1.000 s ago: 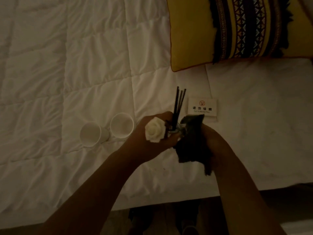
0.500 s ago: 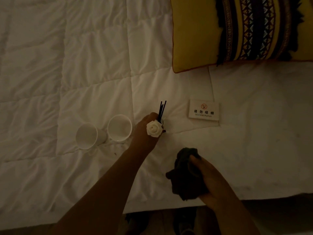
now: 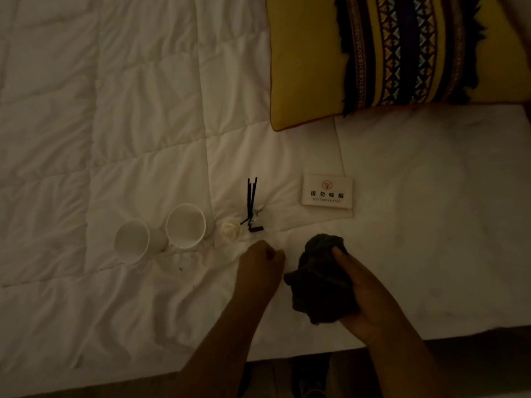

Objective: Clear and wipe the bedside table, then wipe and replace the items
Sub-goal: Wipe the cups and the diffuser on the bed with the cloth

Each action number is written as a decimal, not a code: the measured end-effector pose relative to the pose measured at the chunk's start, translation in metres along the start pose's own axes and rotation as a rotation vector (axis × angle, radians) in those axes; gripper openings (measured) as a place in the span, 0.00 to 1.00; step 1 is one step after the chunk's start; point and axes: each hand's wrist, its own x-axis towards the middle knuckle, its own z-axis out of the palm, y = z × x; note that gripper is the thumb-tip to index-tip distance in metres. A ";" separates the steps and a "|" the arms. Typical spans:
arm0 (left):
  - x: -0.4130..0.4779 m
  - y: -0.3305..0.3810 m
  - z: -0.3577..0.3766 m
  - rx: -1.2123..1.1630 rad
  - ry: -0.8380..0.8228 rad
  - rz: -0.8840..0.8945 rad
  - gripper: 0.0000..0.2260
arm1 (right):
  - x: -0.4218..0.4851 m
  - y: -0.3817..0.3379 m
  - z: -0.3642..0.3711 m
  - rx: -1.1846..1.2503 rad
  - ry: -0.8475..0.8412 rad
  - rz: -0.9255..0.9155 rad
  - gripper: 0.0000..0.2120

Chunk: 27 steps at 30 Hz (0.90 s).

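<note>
A reed diffuser (image 3: pixel 251 208) with black sticks and a white rose (image 3: pixel 230 230) stands on the white quilt (image 3: pixel 138 124), free of my hands. My left hand (image 3: pixel 260 268) is curled shut just below it, holding nothing. My right hand (image 3: pixel 356 294) grips a crumpled dark cloth (image 3: pixel 319 280) above the bed's near edge. Two white cups (image 3: pixel 135 239) (image 3: pixel 186 225) lie left of the diffuser. A white no-smoking sign (image 3: pixel 327 192) lies to its right.
A yellow cushion (image 3: pixel 373 53) with dark patterned stripes rests at the top right. The bed's near edge (image 3: pixel 287 360) runs along the bottom, with dark floor below it.
My left hand set the diffuser down on the quilt beside the cups and let go, pulling back. My right hand with the cloth moved away from the diffuser, down and right.
</note>
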 end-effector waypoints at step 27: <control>-0.010 0.080 0.012 -0.611 -0.113 0.054 0.06 | -0.009 -0.059 0.016 -0.792 0.421 -0.946 0.22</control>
